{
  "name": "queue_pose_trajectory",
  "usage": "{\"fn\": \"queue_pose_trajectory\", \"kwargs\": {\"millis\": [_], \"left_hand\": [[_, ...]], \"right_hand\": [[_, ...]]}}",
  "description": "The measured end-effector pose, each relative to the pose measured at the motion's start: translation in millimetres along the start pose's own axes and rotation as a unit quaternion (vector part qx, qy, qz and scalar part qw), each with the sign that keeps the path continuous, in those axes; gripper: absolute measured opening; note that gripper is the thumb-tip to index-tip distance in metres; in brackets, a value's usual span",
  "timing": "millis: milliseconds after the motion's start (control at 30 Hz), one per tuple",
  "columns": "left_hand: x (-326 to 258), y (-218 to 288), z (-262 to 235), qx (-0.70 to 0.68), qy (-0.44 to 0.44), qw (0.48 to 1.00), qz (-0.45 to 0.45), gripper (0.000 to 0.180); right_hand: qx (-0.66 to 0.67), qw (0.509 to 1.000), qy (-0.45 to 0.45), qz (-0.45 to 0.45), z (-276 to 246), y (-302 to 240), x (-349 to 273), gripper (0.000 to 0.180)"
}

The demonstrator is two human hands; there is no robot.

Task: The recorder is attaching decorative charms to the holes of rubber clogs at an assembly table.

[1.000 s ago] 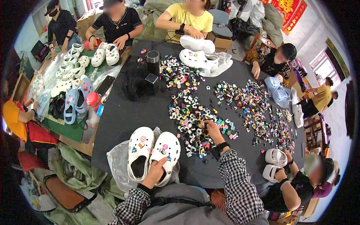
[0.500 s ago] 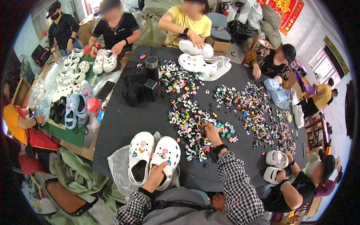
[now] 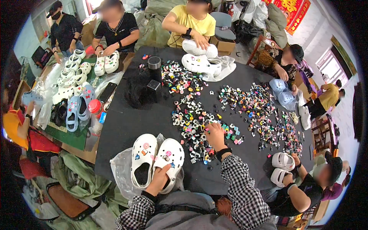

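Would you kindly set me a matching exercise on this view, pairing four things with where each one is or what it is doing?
Column one
1. Left hand
2. Black cylinder
3. Clear plastic bag
4. Right hand

Column two
A. At a pile of small charms
B. Partly beneath the pair of white clogs
C. Gripping one white clog
D. Upright on the black table

Right pairs: 1-C, 2-D, 3-B, 4-A

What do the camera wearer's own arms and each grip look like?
The left sleeve and right sleeve carry small black-and-white checks. A black wristband circles the right wrist; a black band or cuff, the left. The left grip and right grip are gloveless.
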State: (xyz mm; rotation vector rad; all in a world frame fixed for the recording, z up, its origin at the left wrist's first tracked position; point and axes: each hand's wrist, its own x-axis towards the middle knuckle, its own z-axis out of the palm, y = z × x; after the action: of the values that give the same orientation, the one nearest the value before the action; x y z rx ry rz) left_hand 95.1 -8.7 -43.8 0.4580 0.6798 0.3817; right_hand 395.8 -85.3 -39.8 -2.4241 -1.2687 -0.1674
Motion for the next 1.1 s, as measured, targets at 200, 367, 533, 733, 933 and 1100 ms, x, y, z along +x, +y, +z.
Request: {"fn": "queue_pose_trajectory", "kwargs": {"millis": [200,367,533,733,933,1100], "left_hand": [[-1,2,1,0.009,-0.011,1.0,-0.005,0.039],[-4,4,-3,0.133,-0.018,0.991,0.006,0.035],[-10,11,10,0.186,-0.008,0.982,0.032,0.032],[-4,3,1,0.177,-0.007,0.984,0.038,0.023],[-3,1,1,0.072,-0.011,0.997,0.008,0.031],[-2,2,-2,0.103,0.017,0.995,-0.003,0.036]], "right_hand": [[0.018,0.997,-0.066,0.028,19,-4,2,0.014],[0.053,0.997,-0.024,0.051,23,6,3,0.006],[0.022,0.999,0.013,-0.039,10,1,8,0.024],[-0.015,0.997,-0.048,-0.064,17,1,12,0.027],[0.235,0.968,-0.049,0.069,10,10,19,0.024],[0.446,0.887,-0.089,0.085,-4,5,13,0.025]]}}
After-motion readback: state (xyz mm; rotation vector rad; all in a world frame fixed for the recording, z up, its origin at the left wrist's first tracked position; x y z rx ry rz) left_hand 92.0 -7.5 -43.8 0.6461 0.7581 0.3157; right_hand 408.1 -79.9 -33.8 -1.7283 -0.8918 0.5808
